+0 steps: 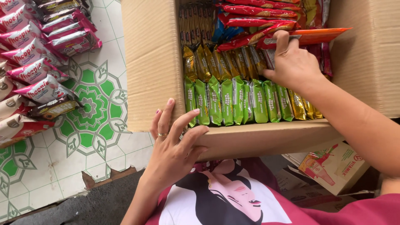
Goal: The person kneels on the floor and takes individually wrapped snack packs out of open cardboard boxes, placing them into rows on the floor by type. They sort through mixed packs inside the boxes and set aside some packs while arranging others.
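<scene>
Cardboard box (pixel 154 62): large, open-topped, resting near the person's lap, tilted toward the viewer so its contents show.
Tiled floor (pixel 100 104): green-patterned, left of the box, with pink snack packs (pixel 37 71) stacked along its far left edge.
Green packets (pixel 227 102): stand upright in a tight row against the near wall; gold packets (pixel 221 62) are filed just behind them.
Right hand (pixel 291 62): reaches into the far right of the box, fingers curled and pinching a flat red-orange packet (pixel 316 36) above the rows.
Left hand (pixel 175 146): fingers spread, loosely gripping the box's near left corner, seemingly to steady it.
</scene>
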